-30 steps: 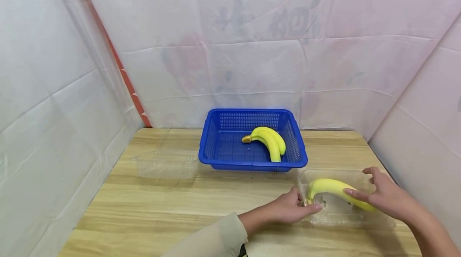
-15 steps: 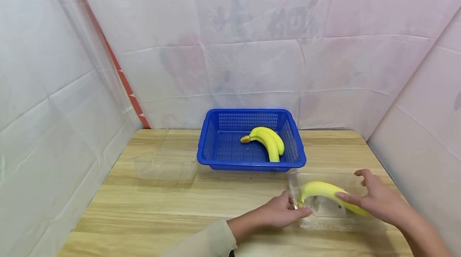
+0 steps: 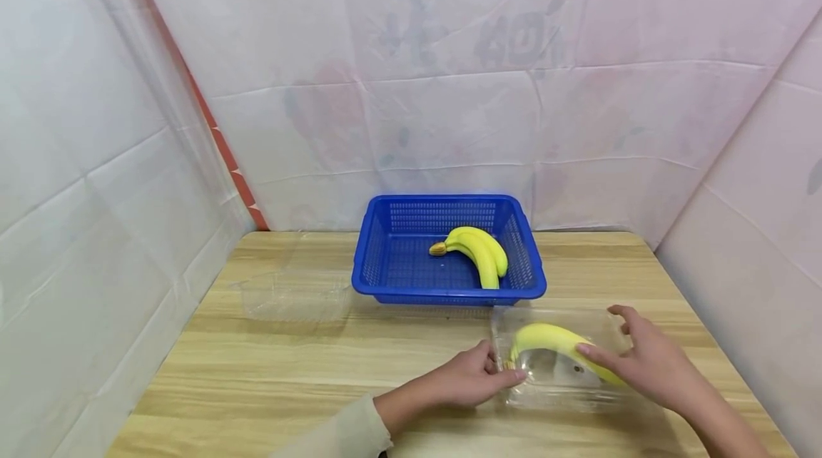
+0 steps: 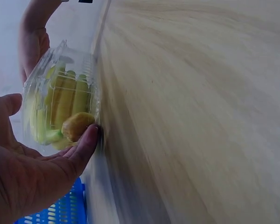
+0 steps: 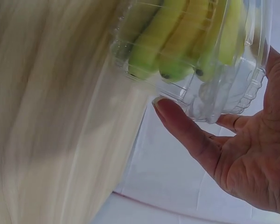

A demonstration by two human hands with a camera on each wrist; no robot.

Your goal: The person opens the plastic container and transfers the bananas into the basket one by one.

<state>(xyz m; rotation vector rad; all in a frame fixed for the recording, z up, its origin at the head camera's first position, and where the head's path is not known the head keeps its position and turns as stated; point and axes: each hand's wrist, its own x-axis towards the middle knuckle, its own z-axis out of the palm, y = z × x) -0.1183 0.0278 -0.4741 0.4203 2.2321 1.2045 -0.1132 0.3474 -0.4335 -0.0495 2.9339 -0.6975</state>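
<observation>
A clear plastic container with bananas inside lies on the table at the front right. My left hand grips its left end, and the left wrist view shows my fingertips beside the brown stem end of the bunch. At the other end my right hand holds the container with thumb and fingers spread across its sides. In the right wrist view, banana tips show through the ridged plastic wall, close to my right thumb.
A blue plastic basket stands at the back middle, holding a bunch of yellow bananas. Another clear plastic container sits on the wooden table to its left. White sheeting encloses the back and sides.
Both hands have moved left along the table with the container of bananas between them. The basket and the other container have stayed in place.
</observation>
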